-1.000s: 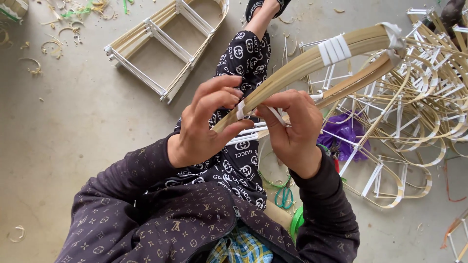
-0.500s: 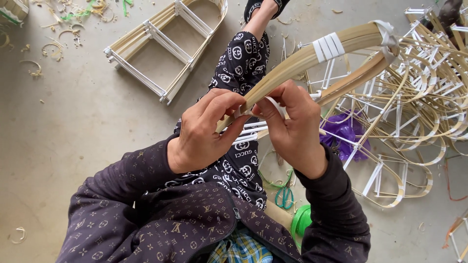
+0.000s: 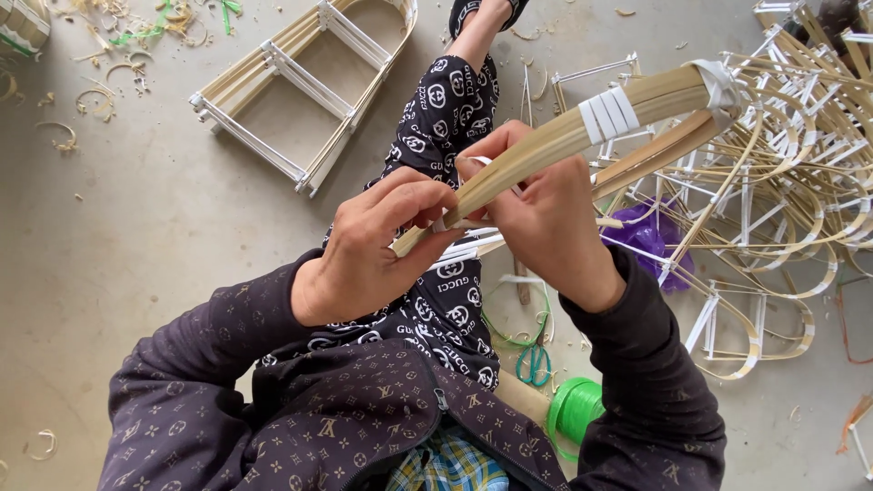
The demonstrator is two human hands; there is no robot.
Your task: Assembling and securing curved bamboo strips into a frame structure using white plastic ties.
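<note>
— Head view first: what lies at the far left?

— Curled shavings [image 3: 91,95] are scattered over the concrete floor [image 3: 136,236], and a finished frame of bent strips with white bindings [image 3: 305,86] lies flat near the top.

— And the hands?

— Both meet at the middle, over a patterned black trouser leg [image 3: 446,118] that stretches away toward the top. The left hand [image 3: 368,250] is clamped around the near end of a bundle of bamboo strips [image 3: 564,136], thumb and fingers closed on it. The right hand [image 3: 550,227] sits just beside it, touching the same bundle, its fingertips pinching a thin white strap [image 3: 482,164] that loops against the strips.

— Where does the bundle run?

— Up and to the right from the hands, held off the floor. A wide white wrapping [image 3: 611,114] binds it partway along, and another white band [image 3: 723,86] sits at its bend near the far end.

— Below the hands?

— Green-handled scissors [image 3: 535,359] lie on the floor by the knee, with a green spool [image 3: 577,409] just beside the right sleeve.

— Further right?

— A purple bag [image 3: 646,241] lies under loose pieces, and a big heap of similar frames [image 3: 791,191] fills the right side.
</note>
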